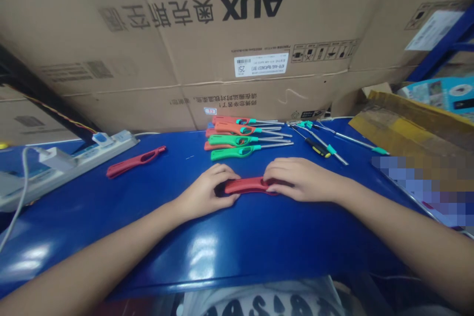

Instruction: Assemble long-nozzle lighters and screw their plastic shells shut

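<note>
A red lighter handle [246,186] with no metal tube visible lies crosswise just above the blue table, between my two hands. My left hand [205,191] is closed on its left end, thumb below and fingers above. At the other end, my right hand [301,179] pinches the trigger side, and its fingers hide that part. Behind them is a pile of long-necked lighters: a green lighter [231,153] in front, an orange lighter [233,129] further back. Off to the left lies another red handle [135,162], also without a tube.
Metal tubes with teal collars [336,154] and a black-and-yellow screwdriver [317,148] lie at the back right. A white power strip [83,165] with plugs runs along the left. A large cardboard box [163,59] stands behind the table [148,237]; taped cardboard [403,133] is at right.
</note>
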Available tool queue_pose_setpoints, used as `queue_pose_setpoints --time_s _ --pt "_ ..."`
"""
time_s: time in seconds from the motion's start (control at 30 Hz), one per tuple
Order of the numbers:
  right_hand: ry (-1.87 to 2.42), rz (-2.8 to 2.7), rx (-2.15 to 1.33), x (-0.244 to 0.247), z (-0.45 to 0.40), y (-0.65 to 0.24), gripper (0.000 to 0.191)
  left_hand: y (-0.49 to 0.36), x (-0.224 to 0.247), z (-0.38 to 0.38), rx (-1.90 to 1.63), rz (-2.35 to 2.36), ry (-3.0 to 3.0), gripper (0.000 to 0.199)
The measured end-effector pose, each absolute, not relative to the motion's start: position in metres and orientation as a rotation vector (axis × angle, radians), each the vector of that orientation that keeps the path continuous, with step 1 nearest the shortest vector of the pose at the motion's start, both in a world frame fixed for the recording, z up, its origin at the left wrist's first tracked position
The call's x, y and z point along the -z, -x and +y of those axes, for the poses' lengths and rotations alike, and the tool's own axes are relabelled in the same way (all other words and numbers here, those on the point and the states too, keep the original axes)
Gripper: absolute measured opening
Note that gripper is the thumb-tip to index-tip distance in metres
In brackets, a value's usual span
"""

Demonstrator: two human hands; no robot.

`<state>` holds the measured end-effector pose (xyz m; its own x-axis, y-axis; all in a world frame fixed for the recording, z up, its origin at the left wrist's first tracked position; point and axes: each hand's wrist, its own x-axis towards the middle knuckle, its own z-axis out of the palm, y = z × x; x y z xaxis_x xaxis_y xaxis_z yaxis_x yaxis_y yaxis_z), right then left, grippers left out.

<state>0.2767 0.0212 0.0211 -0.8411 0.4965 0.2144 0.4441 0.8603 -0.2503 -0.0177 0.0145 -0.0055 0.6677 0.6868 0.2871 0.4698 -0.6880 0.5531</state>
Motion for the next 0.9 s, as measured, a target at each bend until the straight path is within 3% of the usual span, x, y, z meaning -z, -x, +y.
queue_pose_setpoints --time_s 0.3,0.43,0.63,0.9 --pt "1.041 -2.35 -0.125 -0.018 0.026 -0.28 0.029 0.018 0.005 0.015 -0.681 0.988 -2.442 0.025" --pt "1.089 -2.583 -0.309 -0.031 0.021 -0.283 0.03 0.018 0.005 0.015 -0.712 1.018 -2.44 0.024" --pt "1.088 -2.853 -0.248 -0.033 0.016 -0.281 0.027 0.018 0.005 0.016 -0.729 1.073 -2.434 0.027" --pt "0.936 -2.812 -0.307 -0.035 0.018 -0.286 0.015 0.019 0.006 0.014 -0.784 1.074 -2.459 0.032"
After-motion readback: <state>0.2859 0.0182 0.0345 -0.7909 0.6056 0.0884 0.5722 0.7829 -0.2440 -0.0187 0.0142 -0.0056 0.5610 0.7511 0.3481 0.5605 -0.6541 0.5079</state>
